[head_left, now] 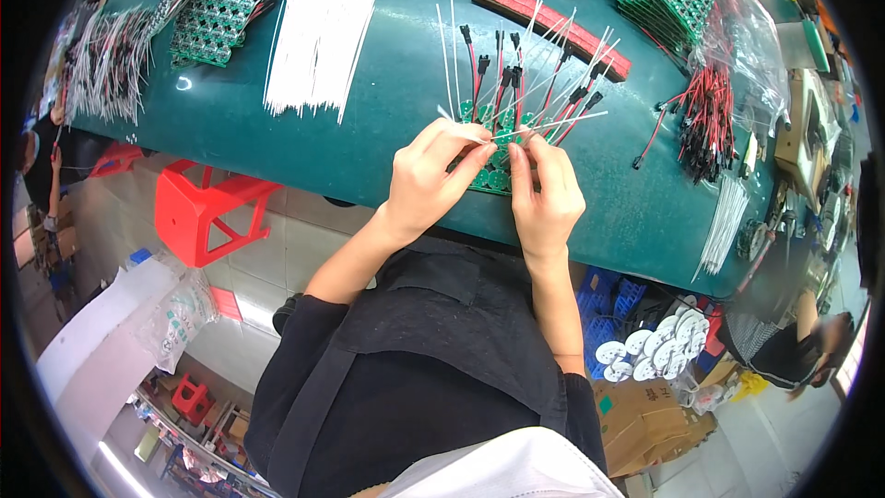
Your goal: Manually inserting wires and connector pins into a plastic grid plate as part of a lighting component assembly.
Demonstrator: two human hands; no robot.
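Note:
My left hand (429,173) and my right hand (548,195) meet over a green circuit board panel (494,181) near the table's front edge. Thumb and forefinger of each are pinched on a thin white strip (583,118), which looks like a cable tie and slants up to the right. Red and black wires with black connectors (505,77) stand up from the panel's far part, with several more white strips among them. My fingers hide the middle of the panel and the spot where the strip meets it.
Behind the panel lies a long red block (551,28). A pile of white strips (320,51) is to the left, beside wired boards (217,18). At the right are stacked green boards (666,0) and bundled red-black wires (708,120). A red stool (198,212) stands left.

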